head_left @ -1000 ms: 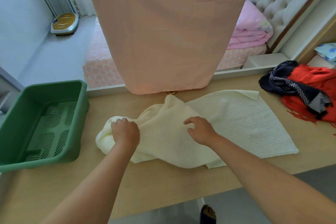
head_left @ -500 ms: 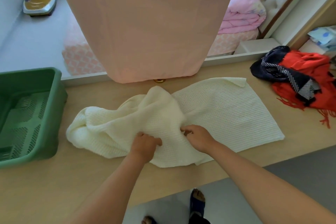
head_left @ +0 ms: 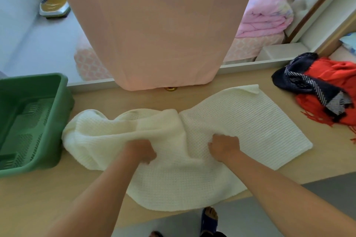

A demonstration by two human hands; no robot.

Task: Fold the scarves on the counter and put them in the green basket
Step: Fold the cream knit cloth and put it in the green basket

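- Reference: 12 o'clock points away from the person, 6 o'clock toward the person.
- Cream scarf [head_left: 240, 127]: lies on the desk [head_left: 48, 194] at the centre of the view. The 3 o'clock half is spread flat, with its 12 o'clock corner turned over. The 9 o'clock half is bunched into loose folds. The 6 o'clock edge reaches the near rim of the desk.
- Left hand [head_left: 139, 151]: fingers curled into a fist around a gathered bunch of the cream scarf, at the 6 o'clock side of the bunched half.
- Right hand [head_left: 224, 145]: at 3 o'clock of the left hand and apart from it. The fingers are bent down onto the knit and grip a ridge of the cream scarf where the flat half begins.
- Green basket [head_left: 66, 117]: stands on the desk at 9 o'clock, just beside the bunched end of the cream scarf. No scarf is in the part that shows.
- Red scarf [head_left: 339, 82]: in a heap at 2 o'clock on the desk, with a dark striped scarf [head_left: 300, 82] draped over its 9 o'clock side. Both are apart from the cream scarf.
- Pink cloth [head_left: 154, 25]: hangs at 12 o'clock, with its lower edge near the far rim of the desk.
- Bed: beyond the desk, with a folded pink blanket [head_left: 264, 17] at 1 o'clock.
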